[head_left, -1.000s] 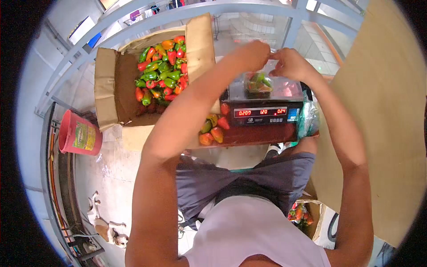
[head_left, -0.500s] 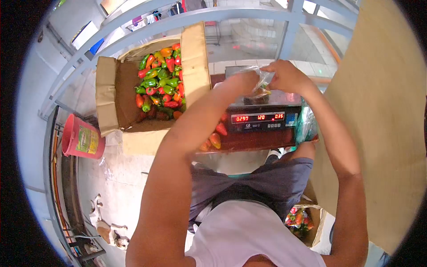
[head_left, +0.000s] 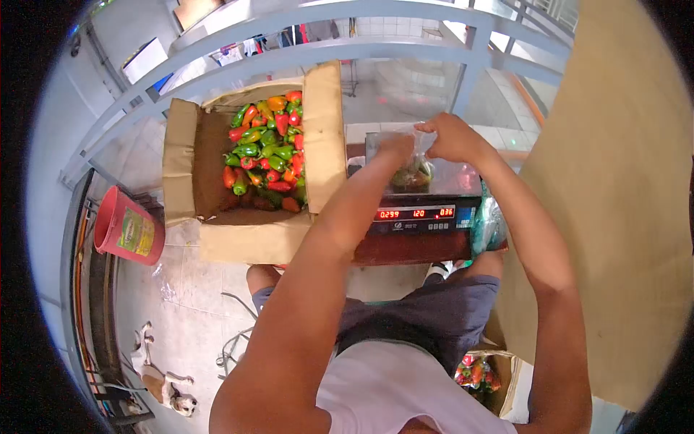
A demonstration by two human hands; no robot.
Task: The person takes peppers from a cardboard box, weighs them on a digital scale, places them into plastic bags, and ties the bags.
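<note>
A clear plastic bag (head_left: pixel 413 177) with green and dark red peppers in it rests on the plate of a digital scale (head_left: pixel 419 215), whose red display is lit. My right hand (head_left: pixel 457 139) pinches the top of the bag from the right. On the bag's left side is my left hand (head_left: pixel 396 147), blurred, with its fingers closed at the plastic. Left of the scale stands an open cardboard box (head_left: pixel 325 137) holding several red, green and orange peppers (head_left: pixel 268 150).
A pink bucket (head_left: pixel 130 226) stands at the left, and a dog (head_left: pixel 163 383) lies on the floor below it. Green plastic bags (head_left: pixel 488 224) hang at the scale's right. A second box of peppers (head_left: pixel 478 375) is low right. Metal railing (head_left: pixel 311 52) runs behind.
Both hands have come together around the bag's top, lower in view. The scale's first reading has risen from 0.207 to about 0.299. The loose peppers beside the scale are now hidden by my left arm.
</note>
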